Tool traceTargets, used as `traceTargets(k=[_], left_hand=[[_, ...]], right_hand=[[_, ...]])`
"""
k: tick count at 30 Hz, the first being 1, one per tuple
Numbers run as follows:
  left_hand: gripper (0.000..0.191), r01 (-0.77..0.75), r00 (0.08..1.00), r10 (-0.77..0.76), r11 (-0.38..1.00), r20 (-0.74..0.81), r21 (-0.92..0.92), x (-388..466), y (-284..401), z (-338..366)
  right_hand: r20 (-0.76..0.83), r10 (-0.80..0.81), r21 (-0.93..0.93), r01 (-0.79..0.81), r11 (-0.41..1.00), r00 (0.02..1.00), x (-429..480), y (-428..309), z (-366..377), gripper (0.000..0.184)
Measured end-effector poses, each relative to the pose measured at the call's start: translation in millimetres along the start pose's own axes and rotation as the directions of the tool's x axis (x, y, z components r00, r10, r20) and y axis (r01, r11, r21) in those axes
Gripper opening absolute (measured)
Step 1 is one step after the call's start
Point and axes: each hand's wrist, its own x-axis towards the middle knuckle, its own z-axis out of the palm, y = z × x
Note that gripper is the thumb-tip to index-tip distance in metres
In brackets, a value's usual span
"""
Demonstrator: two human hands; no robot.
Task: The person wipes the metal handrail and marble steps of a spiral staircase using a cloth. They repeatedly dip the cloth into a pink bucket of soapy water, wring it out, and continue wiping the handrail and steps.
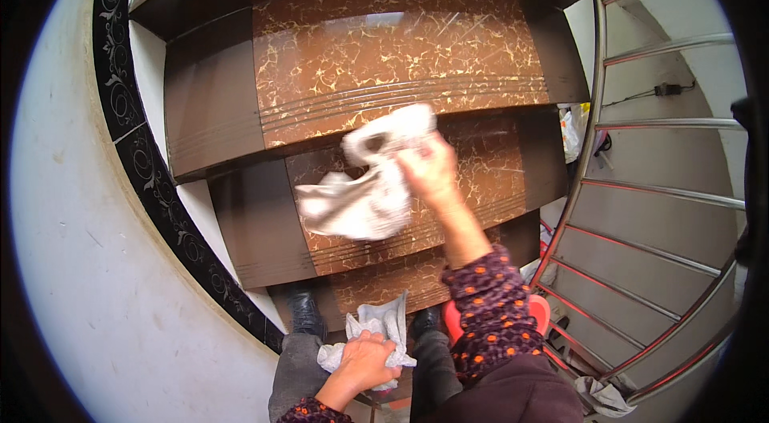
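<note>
My right hand (429,173) grips a white cloth (366,200), blurred by motion, that hangs in loose folds over the brown marbled stair tread (480,164). Part of the cloth reaches up across the edge of the step above. Low in the view, between my legs, my left hand (367,360) is closed around a second, greyish-white cloth (387,321). Its folds stick out on both sides of the fingers.
Polished brown steps (396,56) rise ahead, with grooved front edges. At the left runs a white wall (72,231) with a black patterned border (144,164). On the right stands a metal railing (592,122). A red bucket (539,313) sits by my right sleeve; a rag (602,397) lies at the railing's foot.
</note>
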Motion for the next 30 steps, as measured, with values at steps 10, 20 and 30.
traceTargets(k=[10, 20, 30], left_hand=[[0.04, -0.034, 0.998, 0.028, 0.994, -0.053, -0.108, -16.0, -6.1, -8.5], [0.061, -0.073, 0.929, -0.083, 0.914, -0.361, -0.399, -20.8, -28.6, 36.6], [0.05, 0.136, 0.99, -0.137, 0.991, 0.034, 0.008, -20.0, -37.9, 4.5]], right_hand=[[-0.117, -0.431, -0.95, 0.026, 0.312, 0.895, 98.0, 1.4, -10.5, 0.038], [0.275, -0.704, -0.545, 0.71, 0.446, 0.654, 5.4, -62.8, 271.2, 0.036], [0.469, -0.196, 0.129, 0.152, 0.98, 0.861, -70.8, 23.3, 187.9, 0.042]])
